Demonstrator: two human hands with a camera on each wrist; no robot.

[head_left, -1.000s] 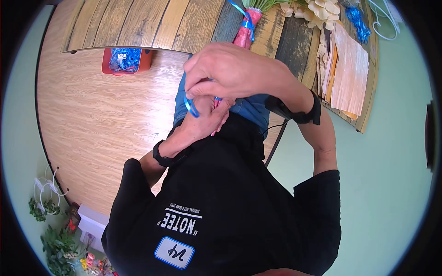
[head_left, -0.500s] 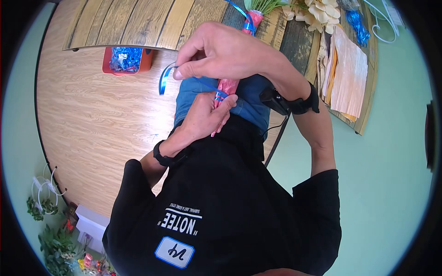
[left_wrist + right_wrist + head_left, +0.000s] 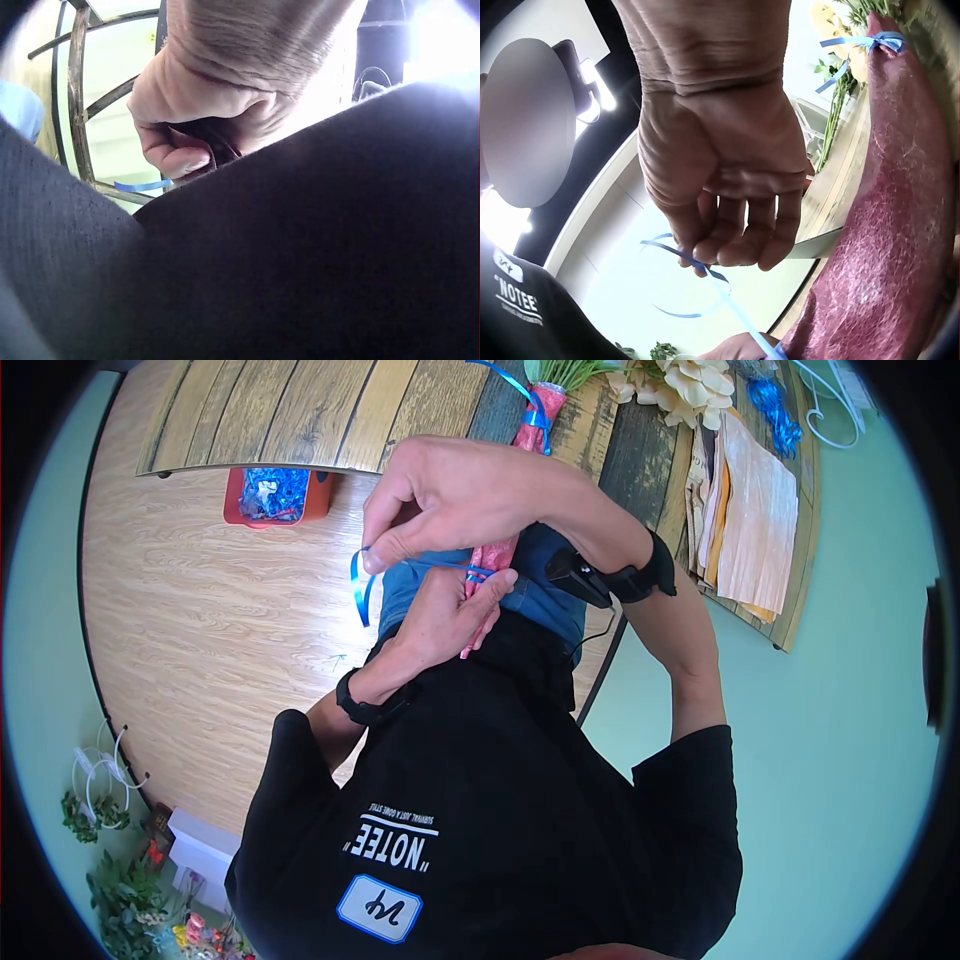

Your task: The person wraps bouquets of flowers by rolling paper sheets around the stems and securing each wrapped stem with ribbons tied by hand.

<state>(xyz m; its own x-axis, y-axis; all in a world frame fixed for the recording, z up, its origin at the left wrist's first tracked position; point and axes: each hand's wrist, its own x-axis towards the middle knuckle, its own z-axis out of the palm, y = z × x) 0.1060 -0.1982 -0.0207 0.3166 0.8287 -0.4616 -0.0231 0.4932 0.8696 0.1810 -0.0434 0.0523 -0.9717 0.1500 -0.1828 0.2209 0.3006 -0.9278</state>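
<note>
A pink-wrapped bundle slants from the person's lap up to the wooden table, green stems at its top and a blue bow near that end. Low on the bundle, the left hand grips the narrow wrapped end, thumb beside a blue band. Above and to the left, the right hand pinches a blue ribbon, whose curled tail hangs below the fingertips. The right wrist view shows that ribbon running from the right hand down toward the wrap. In the left wrist view, dark cloth hides much of the grip.
On the table, cream flowers, folded wrapping sheets and blue ribbon strands lie to the right. An orange bin with blue scraps stands on the floor below the table's edge.
The right hand has moved left, away from the left hand, then dropped slightly, with the ribbon still pinched. The left hand has stayed on the bundle.
</note>
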